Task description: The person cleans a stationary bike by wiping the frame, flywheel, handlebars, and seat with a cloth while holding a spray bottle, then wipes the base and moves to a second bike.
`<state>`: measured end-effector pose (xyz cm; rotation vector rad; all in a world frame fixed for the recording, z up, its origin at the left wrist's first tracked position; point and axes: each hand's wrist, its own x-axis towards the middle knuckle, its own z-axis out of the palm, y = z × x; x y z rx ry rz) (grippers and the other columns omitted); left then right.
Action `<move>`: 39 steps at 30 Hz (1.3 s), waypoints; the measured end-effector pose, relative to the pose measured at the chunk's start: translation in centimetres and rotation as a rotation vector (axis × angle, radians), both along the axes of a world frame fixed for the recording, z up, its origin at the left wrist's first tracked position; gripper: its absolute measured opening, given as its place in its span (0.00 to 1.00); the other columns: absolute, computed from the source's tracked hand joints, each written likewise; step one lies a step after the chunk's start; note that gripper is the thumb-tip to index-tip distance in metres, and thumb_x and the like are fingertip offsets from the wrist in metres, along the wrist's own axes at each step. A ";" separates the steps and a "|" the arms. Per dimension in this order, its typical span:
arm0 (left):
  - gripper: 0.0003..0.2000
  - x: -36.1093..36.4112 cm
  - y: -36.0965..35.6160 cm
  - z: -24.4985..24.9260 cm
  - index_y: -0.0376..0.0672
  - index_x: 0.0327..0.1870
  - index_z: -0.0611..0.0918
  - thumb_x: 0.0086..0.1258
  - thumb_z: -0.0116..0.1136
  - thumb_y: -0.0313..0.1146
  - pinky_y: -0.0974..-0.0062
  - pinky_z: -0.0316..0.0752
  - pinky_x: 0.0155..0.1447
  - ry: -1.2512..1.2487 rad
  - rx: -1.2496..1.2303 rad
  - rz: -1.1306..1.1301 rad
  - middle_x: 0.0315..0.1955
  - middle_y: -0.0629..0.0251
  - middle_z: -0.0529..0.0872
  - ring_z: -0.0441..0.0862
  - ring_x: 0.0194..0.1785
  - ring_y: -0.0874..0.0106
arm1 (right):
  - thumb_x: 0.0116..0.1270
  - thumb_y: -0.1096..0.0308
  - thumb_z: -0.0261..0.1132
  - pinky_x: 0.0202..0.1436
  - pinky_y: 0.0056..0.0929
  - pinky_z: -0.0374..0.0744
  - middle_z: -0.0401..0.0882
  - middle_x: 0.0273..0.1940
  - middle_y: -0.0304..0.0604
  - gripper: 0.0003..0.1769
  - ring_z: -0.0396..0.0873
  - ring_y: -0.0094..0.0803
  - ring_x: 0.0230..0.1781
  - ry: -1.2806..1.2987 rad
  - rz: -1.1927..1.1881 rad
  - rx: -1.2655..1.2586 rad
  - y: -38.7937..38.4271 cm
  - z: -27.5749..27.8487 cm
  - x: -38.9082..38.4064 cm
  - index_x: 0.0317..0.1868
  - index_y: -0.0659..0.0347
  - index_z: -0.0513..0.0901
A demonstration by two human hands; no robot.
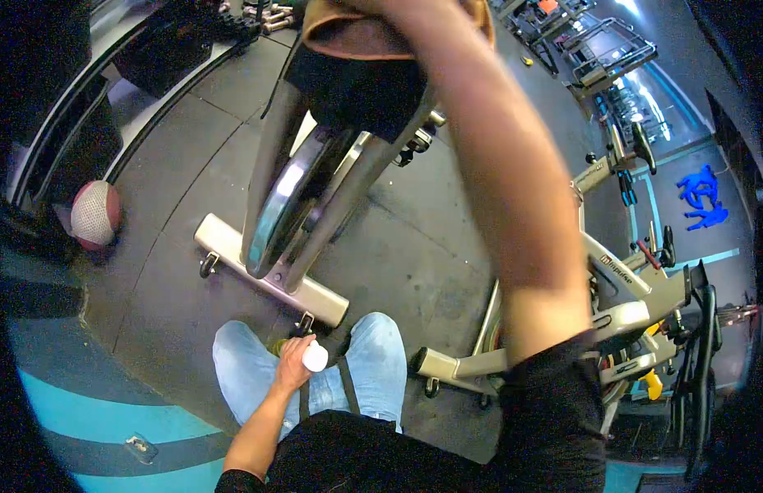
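Observation:
Low in front of my lap, my left hand (293,363) is closed around a bottle with a round white top (315,357). A bit of yellowish-green shows beside the fingers, and most of the bottle is hidden. My right arm reaches forward, blurred, to the top edge of the view. There my right hand (386,5) is on a brown cloth (357,39), which hangs down around it; the fingers are mostly out of sight. The cloth lies over the black upper part of an exercise bike (349,94). The bike's pale base bar (270,269) rests on the floor before my knees.
A second exercise bike (620,275) stands close on my right. To the left, a red and white ball (95,215) lies by a black-framed machine (73,99). Dumbbells (270,15) sit at the far top. Dark floor mats (180,177) run between them.

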<state>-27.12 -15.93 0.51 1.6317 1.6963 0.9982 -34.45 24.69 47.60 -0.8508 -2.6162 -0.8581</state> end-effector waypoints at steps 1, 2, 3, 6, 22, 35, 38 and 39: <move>0.27 0.1 0.1 0.0 0.40 0.54 0.78 0.48 0.69 0.28 0.61 0.70 0.58 0.014 -0.011 0.017 0.40 0.56 0.82 0.79 0.47 0.56 | 0.65 0.62 0.57 0.47 0.40 0.79 0.84 0.32 0.50 0.17 0.81 0.45 0.38 0.079 0.049 0.108 1.4 -2.1 -0.4 0.35 0.66 0.87; 0.27 0.0 0.2 -0.1 0.40 0.54 0.78 0.48 0.69 0.28 0.61 0.70 0.58 0.026 -0.022 0.033 0.40 0.56 0.82 0.79 0.47 0.56 | 0.66 0.63 0.57 0.44 0.39 0.78 0.84 0.32 0.50 0.16 0.81 0.44 0.36 0.184 0.047 0.178 0.2 -3.5 -0.2 0.36 0.67 0.86; 0.27 0.0 0.3 0.0 0.40 0.54 0.78 0.48 0.69 0.28 0.61 0.70 0.58 0.030 -0.012 0.029 0.40 0.56 0.82 0.79 0.47 0.56 | 0.66 0.62 0.57 0.44 0.40 0.79 0.84 0.32 0.50 0.16 0.81 0.44 0.37 0.480 0.148 0.229 -1.0 -5.5 0.6 0.41 0.67 0.84; 0.26 0.2 0.2 -0.2 0.39 0.53 0.78 0.48 0.69 0.25 0.61 0.71 0.56 -0.033 -0.002 0.016 0.39 0.55 0.82 0.79 0.47 0.55 | 0.54 0.65 0.67 0.73 0.58 0.56 0.56 0.73 0.58 0.42 0.54 0.62 0.72 0.679 0.034 0.057 -7.7 -10.8 3.9 0.71 0.62 0.64; 0.29 -0.1 0.3 -1.2 0.41 0.54 0.78 0.44 0.72 0.28 0.59 0.71 0.54 -0.028 -0.010 -0.001 0.38 0.56 0.82 0.79 0.46 0.55 | 0.76 0.52 0.50 0.47 0.36 0.78 0.79 0.42 0.42 0.21 0.80 0.35 0.43 1.493 0.783 -0.640 4.5 -0.4 7.7 0.53 0.61 0.76; 0.28 0.1 0.3 -0.4 0.40 0.54 0.77 0.47 0.70 0.27 0.60 0.71 0.57 -0.003 -0.046 0.011 0.39 0.55 0.81 0.78 0.47 0.56 | 0.69 0.62 0.57 0.54 0.44 0.78 0.82 0.44 0.62 0.21 0.80 0.53 0.50 1.133 0.434 -0.720 -0.3 3.2 8.2 0.56 0.69 0.76; 0.29 0.1 0.2 -0.9 0.40 0.55 0.77 0.46 0.71 0.28 0.60 0.70 0.58 -0.028 -0.042 -0.010 0.40 0.55 0.81 0.78 0.47 0.55 | 0.70 0.61 0.59 0.66 0.47 0.71 0.70 0.60 0.69 0.26 0.71 0.62 0.61 0.931 0.367 -0.142 -2.0 -4.7 7.2 0.64 0.66 0.71; 0.30 0.0 0.1 -0.8 0.40 0.55 0.77 0.46 0.71 0.28 0.60 0.70 0.58 -0.017 -0.074 -0.021 0.40 0.54 0.81 0.78 0.47 0.55 | 0.70 0.60 0.59 0.67 0.48 0.69 0.68 0.62 0.70 0.27 0.70 0.63 0.61 0.890 0.242 0.071 -2.0 -7.6 7.0 0.65 0.66 0.71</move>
